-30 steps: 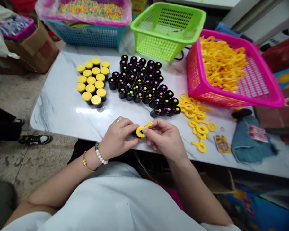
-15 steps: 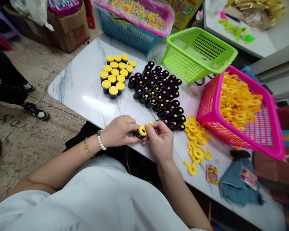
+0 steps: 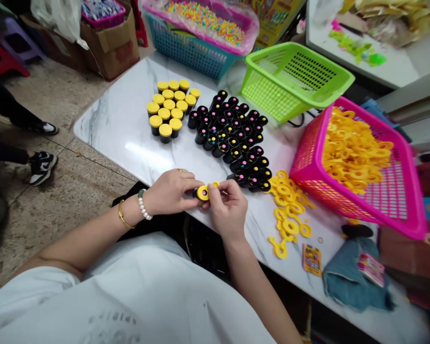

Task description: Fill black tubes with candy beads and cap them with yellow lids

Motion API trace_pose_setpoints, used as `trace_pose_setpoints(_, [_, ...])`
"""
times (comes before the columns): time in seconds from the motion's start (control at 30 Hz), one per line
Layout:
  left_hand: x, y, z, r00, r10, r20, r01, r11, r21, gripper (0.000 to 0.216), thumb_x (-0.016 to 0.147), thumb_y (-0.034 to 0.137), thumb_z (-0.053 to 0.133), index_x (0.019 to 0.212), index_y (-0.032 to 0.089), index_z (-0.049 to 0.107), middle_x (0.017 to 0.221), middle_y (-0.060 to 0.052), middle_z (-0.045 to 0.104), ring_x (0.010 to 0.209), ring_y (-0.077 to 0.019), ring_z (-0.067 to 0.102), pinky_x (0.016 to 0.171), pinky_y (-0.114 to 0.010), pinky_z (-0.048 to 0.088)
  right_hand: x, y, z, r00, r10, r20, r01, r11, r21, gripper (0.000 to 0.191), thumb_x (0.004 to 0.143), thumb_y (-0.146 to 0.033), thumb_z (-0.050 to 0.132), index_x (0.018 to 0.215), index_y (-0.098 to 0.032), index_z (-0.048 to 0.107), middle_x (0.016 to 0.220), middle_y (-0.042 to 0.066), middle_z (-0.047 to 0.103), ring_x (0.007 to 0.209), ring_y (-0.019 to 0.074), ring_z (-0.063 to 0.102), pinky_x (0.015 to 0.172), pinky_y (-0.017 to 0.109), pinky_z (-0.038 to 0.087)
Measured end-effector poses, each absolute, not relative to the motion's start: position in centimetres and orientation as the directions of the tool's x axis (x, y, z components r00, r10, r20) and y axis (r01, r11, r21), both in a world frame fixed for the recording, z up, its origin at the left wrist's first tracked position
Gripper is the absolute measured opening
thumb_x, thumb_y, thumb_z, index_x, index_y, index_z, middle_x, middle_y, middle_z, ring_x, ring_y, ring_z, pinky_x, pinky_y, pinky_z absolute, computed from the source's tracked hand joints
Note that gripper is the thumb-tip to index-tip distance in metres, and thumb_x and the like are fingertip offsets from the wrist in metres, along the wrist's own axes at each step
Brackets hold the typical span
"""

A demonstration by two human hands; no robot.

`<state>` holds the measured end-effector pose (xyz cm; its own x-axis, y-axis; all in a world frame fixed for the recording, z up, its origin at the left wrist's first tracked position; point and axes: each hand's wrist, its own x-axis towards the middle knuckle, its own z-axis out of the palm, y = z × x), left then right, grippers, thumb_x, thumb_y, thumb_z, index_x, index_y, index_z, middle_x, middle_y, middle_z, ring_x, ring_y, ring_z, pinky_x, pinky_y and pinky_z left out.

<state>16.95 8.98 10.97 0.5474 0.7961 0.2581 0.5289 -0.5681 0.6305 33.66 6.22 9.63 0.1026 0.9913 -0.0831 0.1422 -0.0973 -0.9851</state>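
Near the table's front edge, my left hand (image 3: 170, 192) is closed around a small black cup (image 3: 195, 193), held tilted. My right hand (image 3: 230, 206) pinches a yellow plastic ring (image 3: 199, 193) by its tab, against the cup's mouth. A pink spot shows through the ring's hole. Whether the ring is seated on the cup, I cannot tell. Beyond my hands stands a cluster of open black cups (image 3: 232, 128) with pink or yellow tips inside. Left of them are black cups with yellow lids (image 3: 167, 105). Loose yellow rings (image 3: 290, 226) lie right of my right hand.
A pink basket (image 3: 308, 150) of yellow rings stands at the right. Behind are a green basket (image 3: 254, 88) and a blue basket (image 3: 184, 50) with colourful beads. A small card (image 3: 312, 260) and denim cloth (image 3: 356, 274) lie at front right. Another person's shoes (image 3: 43, 167) show at left.
Both hands, with the cup and ring, appear slightly further left, partly because the view has shifted. The ring now faces the camera more, showing the pink spot in its hole.
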Motion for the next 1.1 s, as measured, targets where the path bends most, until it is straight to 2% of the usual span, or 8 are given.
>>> trace_pose_setpoints(0.2, [18.2,7.9,12.6,0.393,0.91,-0.129,0.426,-0.056,0.903,0.03,0.091,0.037,0.052,0.081,0.017,0.071,0.057,0.002,0.06,0.047,-0.0092,0.051,0.048,-0.021,0.037,33.9,6.0,9.5,0.063,0.997,-0.041,0.165,-0.051,-0.985,0.027,0.088,-0.041,0.063,0.077,-0.024,0.045,0.059,-0.006,0.056,0.045,0.012,0.059,0.043,0.024,0.047])
trace_pose_setpoints(0.37, [18.9,7.7,11.7,0.388,0.867,-0.312,0.218,0.243,0.945,0.034,0.094,0.039,0.047,0.083,0.016,0.068,0.047,0.006,0.051,0.037,-0.0073,0.048,0.04,-0.018,0.035,33.9,6.2,9.4,0.051,0.997,-0.057,0.182,-0.066,-0.981,0.024,0.09,-0.04,0.062,0.081,-0.024,0.046,0.061,-0.007,0.054,0.045,0.0106,0.057,0.042,0.022,0.046])
trace_pose_setpoints(0.47, [18.7,7.0,11.3,0.356,0.9,-0.25,0.189,0.192,0.963,0.031,0.096,0.038,0.046,0.096,0.016,0.069,0.052,0.006,0.053,0.038,-0.0066,0.047,0.04,-0.017,0.036,33.8,6.3,9.6,0.054,0.995,-0.082,0.147,-0.089,-0.985,0.024,0.088,-0.041,0.064,0.084,-0.024,0.049,0.067,-0.006,0.057,0.048,0.0105,0.058,0.043,0.022,0.047])
trace_pose_setpoints(0.57, [18.6,6.2,10.6,0.268,0.963,0.002,0.29,-0.082,0.954,0.029,0.089,0.033,0.061,0.114,0.017,0.064,0.071,0.002,0.062,0.052,-0.0088,0.054,0.05,-0.019,0.046,33.8,6.2,9.7,0.082,0.996,-0.019,0.165,-0.033,-0.986,0.023,0.086,-0.042,0.066,0.084,-0.022,0.053,0.071,-0.004,0.06,0.058,0.0118,0.061,0.052,0.023,0.051])
trace_pose_setpoints(0.73, [18.9,5.6,9.3,0.264,0.892,0.368,0.502,-0.452,0.737,0.02,0.09,0.028,0.063,0.106,0.017,0.063,0.092,-0.005,0.062,0.075,-0.0137,0.06,0.065,-0.023,0.051,34.8,6.4,9.4,0.073,0.997,-0.011,0.049,-0.015,-0.999,0.033,0.091,-0.046,0.057,0.073,-0.019,0.06,0.067,-0.001,0.06,0.063,0.0124,0.058,0.06,0.025,0.051])
trace_pose_setpoints(0.83, [18.8,5.6,9.0,0.315,0.858,0.406,0.526,-0.514,0.677,0.021,0.091,0.025,0.058,0.11,0.016,0.061,0.093,-0.006,0.06,0.079,-0.0153,0.061,0.068,-0.024,0.052,35.7,7.6,9.9,-0.087,0.981,-0.176,-0.065,-0.181,-0.981,0.034,0.085,-0.047,0.066,0.07,-0.018,0.058,0.062,-0.002,0.06,0.056,0.0109,0.056,0.057,0.024,0.049])
trace_pose_setpoints(0.97, [18.6,6.0,9.0,0.351,0.844,0.404,0.531,-0.535,0.657,0.017,0.09,0.022,0.055,0.105,0.016,0.061,0.089,-0.004,0.058,0.073,-0.0137,0.058,0.064,-0.023,0.05,36.4,9.2,11.5,-0.377,0.858,-0.35,0.09,-0.342,-0.935,0.038,0.068,-0.041,0.081,0.076,-0.019,0.052,0.063,-0.003,0.062,0.054,0.0109,0.056,0.054,0.024,0.046])
trace_pose_setpoints(1.1, [19.2,6.9,8.9,0.361,0.856,0.371,0.545,-0.516,0.661,0.01,0.087,0.021,0.058,0.095,0.017,0.062,0.079,-0.001,0.056,0.068,-0.0129,0.055,0.061,-0.023,0.046,35.4,8.8,11.9,-0.244,0.935,-0.257,0.313,-0.175,-0.934,0.028,0.079,-0.037,0.068,0.083,-0.022,0.046,0.065,-0.006,0.053,0.056,0.0118,0.053,0.053,0.024,0.042])
